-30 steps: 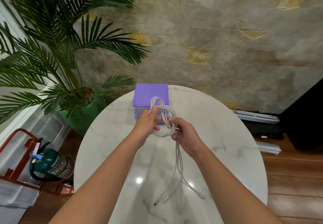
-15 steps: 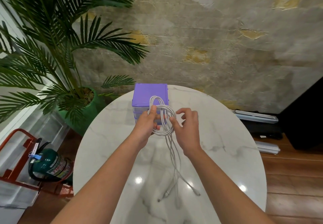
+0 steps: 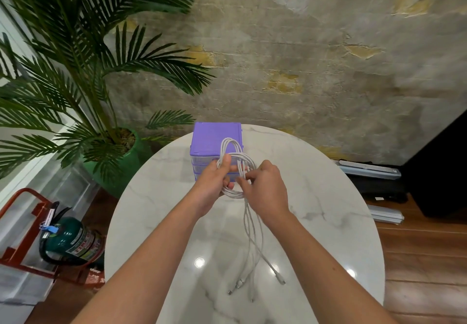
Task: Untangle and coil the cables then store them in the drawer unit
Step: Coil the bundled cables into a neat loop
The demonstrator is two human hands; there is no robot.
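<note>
Two bare forearms, no sleeves. Left hand and right hand bare: no gloves, rings, watch.

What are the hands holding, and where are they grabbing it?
White cables. The left hand grips the looped coil at its left side; the right hand pinches strands at the coil's lower right. The plug ends hang loose.

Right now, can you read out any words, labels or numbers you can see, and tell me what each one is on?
No text here can be read for certain.
Fire extinguisher: its label shows red letters, too blurred and tilted to read.
White strip on the fire extinguisher stand: print too small to read.
Blue tag at the extinguisher's neck: no legible writing.
Purple drawer unit, white cables and marble table: no text visible.
</note>
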